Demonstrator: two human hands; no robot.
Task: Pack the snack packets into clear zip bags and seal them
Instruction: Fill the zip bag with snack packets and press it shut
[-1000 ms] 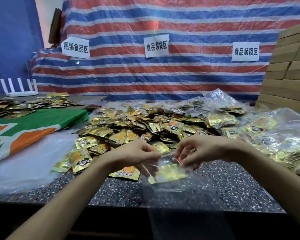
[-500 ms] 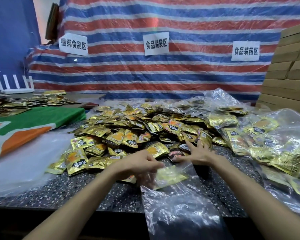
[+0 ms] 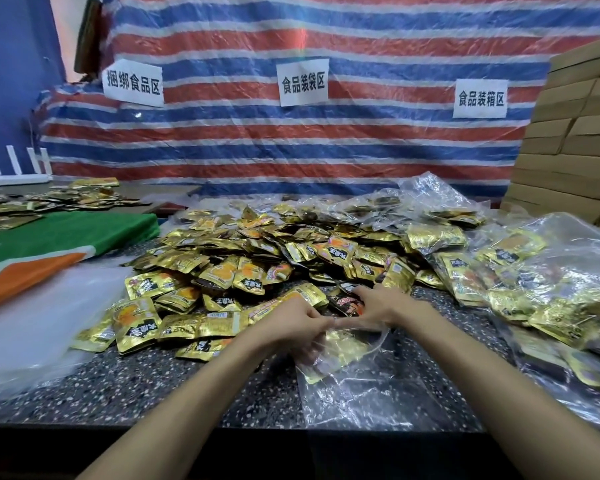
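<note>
A clear zip bag [image 3: 354,386] lies on the speckled table [image 3: 153,382] in front of me, mouth towards the pile, with a gold snack packet [image 3: 340,351] inside. My left hand [image 3: 291,323] grips the bag's mouth at its left side. My right hand [image 3: 374,303] reaches over the bag's mouth into the near edge of the pile of gold snack packets [image 3: 257,258], its fingers curled on a dark red-and-black packet [image 3: 347,304].
Filled clear bags of packets [image 3: 520,278] are heaped at the right. A stack of cardboard boxes [image 3: 575,140] rises at the far right. A green and orange sheet [image 3: 49,244] and clear plastic [image 3: 32,323] lie at the left. A striped tarp hangs behind.
My hands dropped from holding the bag up to the table. The right hand left the bag's mouth and reached forward into the pile, onto a dark packet. The left hand kept the bag.
</note>
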